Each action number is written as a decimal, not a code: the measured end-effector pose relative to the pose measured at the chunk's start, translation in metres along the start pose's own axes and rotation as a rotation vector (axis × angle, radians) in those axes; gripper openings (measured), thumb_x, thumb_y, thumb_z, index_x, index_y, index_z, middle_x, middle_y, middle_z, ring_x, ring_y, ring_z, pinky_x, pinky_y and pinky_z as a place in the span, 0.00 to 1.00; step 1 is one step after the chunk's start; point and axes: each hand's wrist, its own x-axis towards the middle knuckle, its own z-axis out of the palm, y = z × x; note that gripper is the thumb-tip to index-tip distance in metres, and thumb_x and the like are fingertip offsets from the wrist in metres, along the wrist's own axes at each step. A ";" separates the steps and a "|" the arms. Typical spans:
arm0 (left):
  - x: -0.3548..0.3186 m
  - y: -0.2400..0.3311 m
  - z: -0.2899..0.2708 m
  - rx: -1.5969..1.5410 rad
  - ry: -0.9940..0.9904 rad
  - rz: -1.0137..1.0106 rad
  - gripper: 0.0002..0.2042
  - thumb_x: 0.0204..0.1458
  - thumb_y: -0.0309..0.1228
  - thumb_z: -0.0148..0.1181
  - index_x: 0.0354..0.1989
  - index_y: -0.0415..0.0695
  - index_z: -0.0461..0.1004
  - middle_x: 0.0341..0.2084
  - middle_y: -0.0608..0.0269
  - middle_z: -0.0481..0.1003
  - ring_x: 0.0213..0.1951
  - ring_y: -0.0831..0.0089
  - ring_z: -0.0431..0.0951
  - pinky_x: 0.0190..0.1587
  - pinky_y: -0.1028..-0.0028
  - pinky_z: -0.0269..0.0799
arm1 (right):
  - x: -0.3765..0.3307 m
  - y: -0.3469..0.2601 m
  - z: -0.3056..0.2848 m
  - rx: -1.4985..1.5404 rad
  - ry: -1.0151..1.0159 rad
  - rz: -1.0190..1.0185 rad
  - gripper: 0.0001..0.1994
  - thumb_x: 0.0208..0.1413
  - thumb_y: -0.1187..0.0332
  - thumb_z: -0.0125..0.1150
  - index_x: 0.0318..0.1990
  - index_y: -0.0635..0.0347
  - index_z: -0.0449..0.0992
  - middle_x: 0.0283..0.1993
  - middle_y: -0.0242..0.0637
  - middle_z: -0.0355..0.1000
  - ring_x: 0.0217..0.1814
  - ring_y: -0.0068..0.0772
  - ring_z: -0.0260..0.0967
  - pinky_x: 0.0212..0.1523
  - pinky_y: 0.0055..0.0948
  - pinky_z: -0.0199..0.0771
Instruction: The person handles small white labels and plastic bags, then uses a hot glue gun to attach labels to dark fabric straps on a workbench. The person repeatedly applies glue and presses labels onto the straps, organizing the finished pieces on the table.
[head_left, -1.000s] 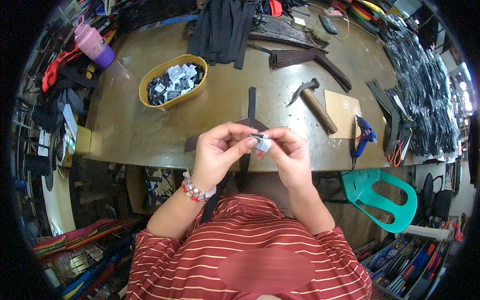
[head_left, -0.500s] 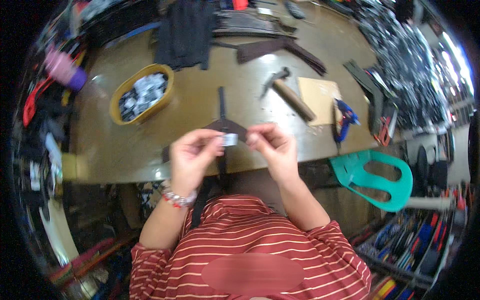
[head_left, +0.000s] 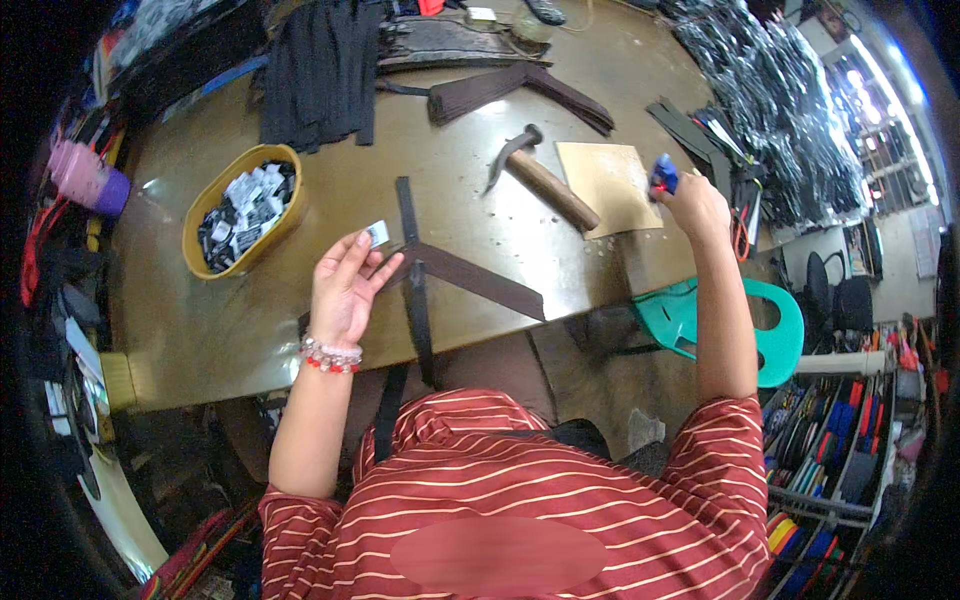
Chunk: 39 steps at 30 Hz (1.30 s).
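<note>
My left hand (head_left: 343,285) pinches a small white label (head_left: 377,233) between thumb and fingertips, just above the table. Beside it lies a dark brown angled strip (head_left: 480,278), crossed by a narrow black strap (head_left: 418,310) that hangs over the table's near edge. My right hand (head_left: 695,205) is stretched out to the right, its fingers closed round a blue tool (head_left: 663,175). Most of that tool is covered by the hand, so its exact kind does not show. A tan board (head_left: 605,190) lies just left of this hand.
A wooden-handled hammer (head_left: 550,188) rests near the board. On the left stands a yellow basket (head_left: 192,240) of labels. Dark strips (head_left: 320,75) and folded brown pieces (head_left: 480,95) lie at the back. A green plastic stool (head_left: 780,340) stands beyond the near edge, at right.
My right hand has left the left hand's side, reached far right and taken hold of the blue tool. The left hand, still with the label, has shifted left. The view has moved too.
</note>
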 end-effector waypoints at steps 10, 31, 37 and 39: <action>-0.002 -0.010 -0.016 -0.097 0.006 0.014 0.05 0.56 0.27 0.57 0.39 0.42 0.74 0.29 0.69 0.76 0.33 0.81 0.76 0.53 0.57 0.73 | -0.095 -0.145 0.017 0.685 0.001 -0.765 0.19 0.41 0.48 0.70 0.35 0.49 0.81 0.31 0.40 0.68 0.33 0.44 0.72 0.36 0.37 0.71; -0.001 -0.008 -0.010 -0.027 0.011 0.029 0.05 0.56 0.25 0.56 0.39 0.40 0.74 0.28 0.65 0.76 0.31 0.79 0.76 0.53 0.55 0.73 | -0.032 -0.049 0.090 1.107 0.729 -0.010 0.10 0.53 0.66 0.62 0.41 0.61 0.76 0.37 0.42 0.75 0.39 0.38 0.72 0.44 0.33 0.70; -0.010 -0.014 0.003 0.282 0.109 0.081 0.06 0.55 0.26 0.58 0.39 0.37 0.74 0.34 0.62 0.78 0.32 0.77 0.77 0.41 0.77 0.76 | -0.053 0.004 0.146 0.511 0.550 0.342 0.27 0.47 0.51 0.67 0.48 0.61 0.72 0.41 0.44 0.71 0.45 0.43 0.70 0.46 0.39 0.68; -0.020 -0.019 0.015 0.382 0.094 0.105 0.06 0.55 0.25 0.58 0.39 0.38 0.75 0.33 0.63 0.77 0.31 0.78 0.77 0.35 0.78 0.76 | -0.093 -0.030 0.127 0.856 0.696 0.210 0.21 0.49 0.56 0.66 0.47 0.60 0.72 0.41 0.43 0.71 0.48 0.40 0.69 0.48 0.37 0.67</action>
